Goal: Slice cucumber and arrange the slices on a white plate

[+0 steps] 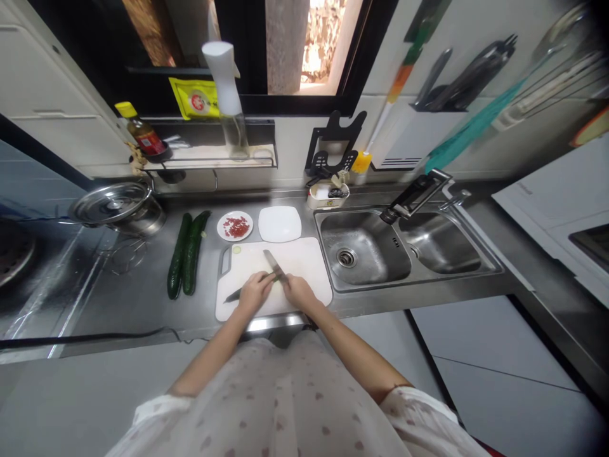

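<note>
On a white cutting board (309, 279), my left hand (255, 292) is closed over a dark green cucumber (233, 296), whose tapered end sticks out to the left. My right hand (299, 292) grips a kitchen knife (273, 261); its blade points up and to the left, beside the left fingertips. The knife's handle is hidden in my fist. Near the board's upper left corner lies a pale green cucumber slice (236, 249). Behind the board stand an empty white square plate (280, 224) and a small white plate (221, 228) of chopped red pieces (236, 226).
Two whole cucumbers (184, 254) lie left of the board. A lidded steel pot (143, 216) stands farther left. The double sink (361, 247) with its black faucet (413, 195) adjoins the board's right side. A shelf (195, 157) under the window holds a sauce bottle (145, 134) and a spray bottle (231, 101).
</note>
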{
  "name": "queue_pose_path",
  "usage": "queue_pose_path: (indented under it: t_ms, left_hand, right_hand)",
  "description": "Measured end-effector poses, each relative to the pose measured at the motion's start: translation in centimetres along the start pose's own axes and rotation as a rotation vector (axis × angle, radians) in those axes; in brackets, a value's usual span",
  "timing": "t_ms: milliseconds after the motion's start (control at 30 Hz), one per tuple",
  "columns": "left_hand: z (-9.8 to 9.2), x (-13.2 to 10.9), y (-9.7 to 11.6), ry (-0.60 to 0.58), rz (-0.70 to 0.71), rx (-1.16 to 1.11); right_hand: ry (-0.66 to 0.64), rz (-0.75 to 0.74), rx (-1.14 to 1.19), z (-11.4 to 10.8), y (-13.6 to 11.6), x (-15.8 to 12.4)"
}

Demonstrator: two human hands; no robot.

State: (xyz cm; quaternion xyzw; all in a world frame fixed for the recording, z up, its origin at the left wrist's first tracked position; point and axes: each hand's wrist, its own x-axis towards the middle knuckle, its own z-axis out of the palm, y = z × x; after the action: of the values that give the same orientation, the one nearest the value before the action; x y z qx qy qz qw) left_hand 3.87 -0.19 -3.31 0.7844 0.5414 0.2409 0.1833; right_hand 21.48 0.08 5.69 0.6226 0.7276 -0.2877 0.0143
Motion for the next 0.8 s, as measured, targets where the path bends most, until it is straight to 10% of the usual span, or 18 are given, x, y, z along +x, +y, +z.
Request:
queue_pose_path:
  t_ms: [800]
  left_hand:
    - [0.7,-0.1,-0.5,0.098,0.095,0.063]
  right_hand:
    - [-0.146,0.065,-0.081,-0.2,0.0,-3.0]
